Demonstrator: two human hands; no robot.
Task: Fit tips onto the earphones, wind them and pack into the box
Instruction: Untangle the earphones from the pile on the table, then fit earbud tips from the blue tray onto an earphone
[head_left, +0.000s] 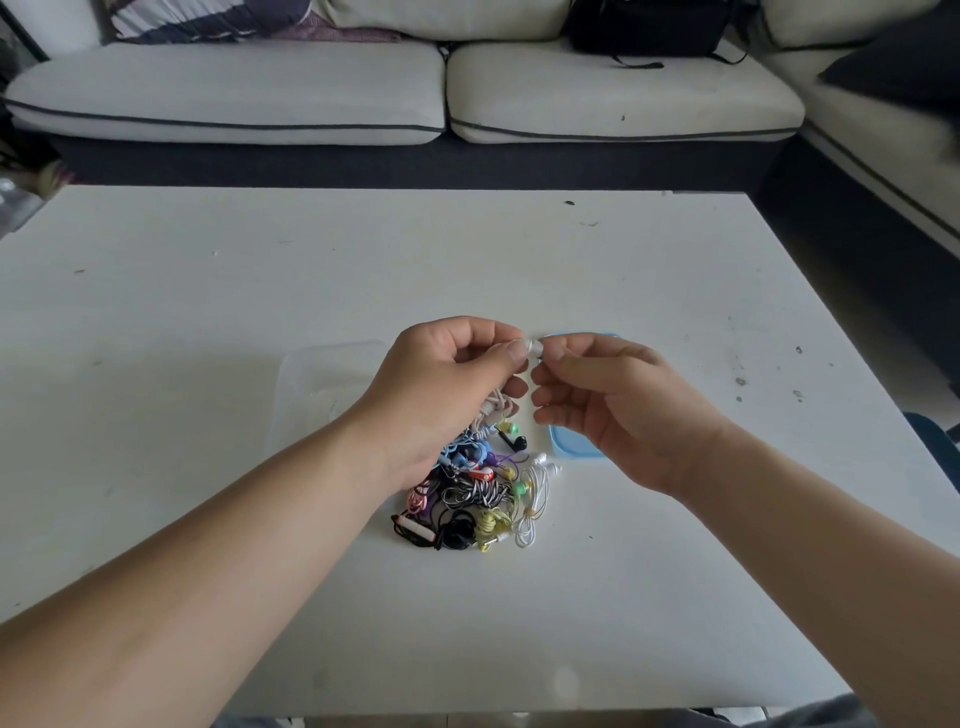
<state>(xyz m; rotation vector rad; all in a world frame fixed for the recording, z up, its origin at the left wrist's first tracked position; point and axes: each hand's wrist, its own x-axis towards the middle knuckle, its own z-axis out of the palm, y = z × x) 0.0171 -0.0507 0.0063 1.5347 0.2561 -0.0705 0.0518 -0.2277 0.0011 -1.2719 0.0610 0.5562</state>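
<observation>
My left hand (447, 384) pinches a white earbud between thumb and forefinger, and its pale cable (491, 410) hangs from the palm. My right hand (618, 405) pinches a small white tip (535, 347) against that earbud above the table. Below the hands lies a tangled pile of coloured earphones (478, 493): black, white, yellow, blue, pink, striped. A clear plastic box (317, 384) sits to the left of my left hand, partly hidden by it. A blue lid (571, 447) lies under my right hand, mostly covered.
The white table (208, 291) carries a few dark marks at its right side. Beyond its far edge stands a light sofa (234, 88) with a black bag (649, 26) on it. A second sofa section runs along the right.
</observation>
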